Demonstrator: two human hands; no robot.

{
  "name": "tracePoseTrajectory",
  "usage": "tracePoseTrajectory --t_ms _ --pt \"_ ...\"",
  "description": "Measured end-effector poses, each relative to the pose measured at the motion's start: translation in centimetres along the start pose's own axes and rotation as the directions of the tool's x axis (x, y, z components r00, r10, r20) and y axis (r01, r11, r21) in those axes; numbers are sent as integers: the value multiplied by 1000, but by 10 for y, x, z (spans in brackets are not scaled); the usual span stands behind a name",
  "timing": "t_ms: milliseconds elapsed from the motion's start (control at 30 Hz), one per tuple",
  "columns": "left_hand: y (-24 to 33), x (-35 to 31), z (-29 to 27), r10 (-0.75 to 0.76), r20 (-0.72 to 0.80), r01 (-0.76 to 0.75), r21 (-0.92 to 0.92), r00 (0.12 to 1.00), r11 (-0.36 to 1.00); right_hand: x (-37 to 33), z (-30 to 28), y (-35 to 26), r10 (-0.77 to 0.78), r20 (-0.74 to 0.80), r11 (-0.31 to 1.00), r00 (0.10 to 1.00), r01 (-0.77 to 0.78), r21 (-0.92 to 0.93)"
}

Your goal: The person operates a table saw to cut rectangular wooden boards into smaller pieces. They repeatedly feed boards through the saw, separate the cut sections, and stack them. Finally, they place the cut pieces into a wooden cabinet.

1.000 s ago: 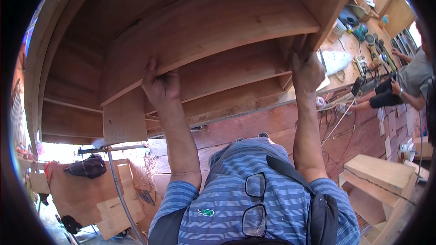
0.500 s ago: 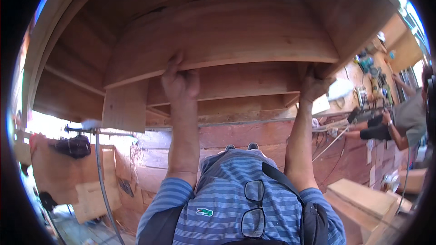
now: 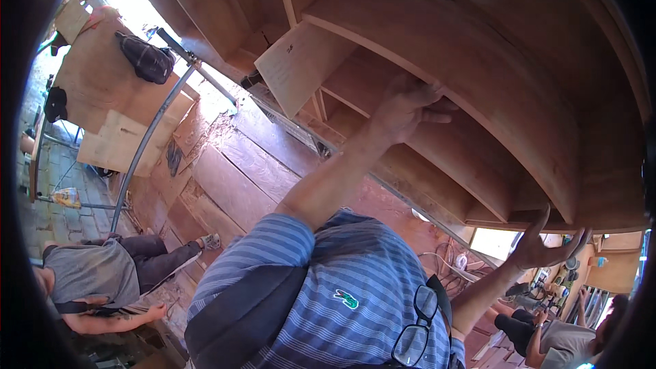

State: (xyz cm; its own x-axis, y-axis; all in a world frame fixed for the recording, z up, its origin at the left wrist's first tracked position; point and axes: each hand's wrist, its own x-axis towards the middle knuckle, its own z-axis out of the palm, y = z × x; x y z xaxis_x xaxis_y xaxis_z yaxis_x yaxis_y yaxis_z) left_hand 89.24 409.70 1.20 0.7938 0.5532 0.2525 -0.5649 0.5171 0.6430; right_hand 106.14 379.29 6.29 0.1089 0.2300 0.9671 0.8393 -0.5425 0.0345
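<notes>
A large wooden cabinet with shelves fills the view above me. Its upper shelf board (image 3: 478,55) has a curved-looking front edge that runs down to the right. My left hand (image 3: 408,111) is raised at that edge, its fingers stretched out and somewhat blurred. The fingertips meet the board's edge; I cannot tell whether they press on it. Below it lies a second shelf board (image 3: 465,171). My right hand (image 3: 543,249) is by the cabinet's right side, fingers spread, palm up and holding nothing. A pale loose-looking panel (image 3: 304,65) stands upright between the shelves, left of my left hand.
A bent metal pipe (image 3: 152,143) rises at the left, near a black bag (image 3: 147,58) on a plywood sheet (image 3: 99,82). One person (image 3: 102,273) is at the lower left, another (image 3: 560,338) at the lower right. Cables (image 3: 444,260) lie on the plank floor (image 3: 239,164).
My view has turned and tilted, so the cabinet now slants down rightward. My right hand has come off the shelf and opened. My left hand's fingers have straightened. A person appears at left.
</notes>
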Motion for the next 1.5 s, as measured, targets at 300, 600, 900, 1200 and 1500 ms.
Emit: tracePoseTrajectory --t_ms 300,600,900,1200,1500 --pt "45 7 -22 184 -154 -195 -55 971 979 69 23 18 1 784 1000 621 18 -15" --pt "41 10 -36 309 -225 -257 233 924 938 72 33 27 -123 806 992 579 50 116" --pt "50 2 -31 290 -281 -141 452 915 881 84 32 11 -82 795 997 600 37 74" --pt "76 -43 -18 276 -366 39 660 889 750 55 30 39 -196 689 979 698 178 98" --pt "188 -68 -22 746 -150 12 982 648 187 -6 -17 104 271 89 959 959 -260 -117"
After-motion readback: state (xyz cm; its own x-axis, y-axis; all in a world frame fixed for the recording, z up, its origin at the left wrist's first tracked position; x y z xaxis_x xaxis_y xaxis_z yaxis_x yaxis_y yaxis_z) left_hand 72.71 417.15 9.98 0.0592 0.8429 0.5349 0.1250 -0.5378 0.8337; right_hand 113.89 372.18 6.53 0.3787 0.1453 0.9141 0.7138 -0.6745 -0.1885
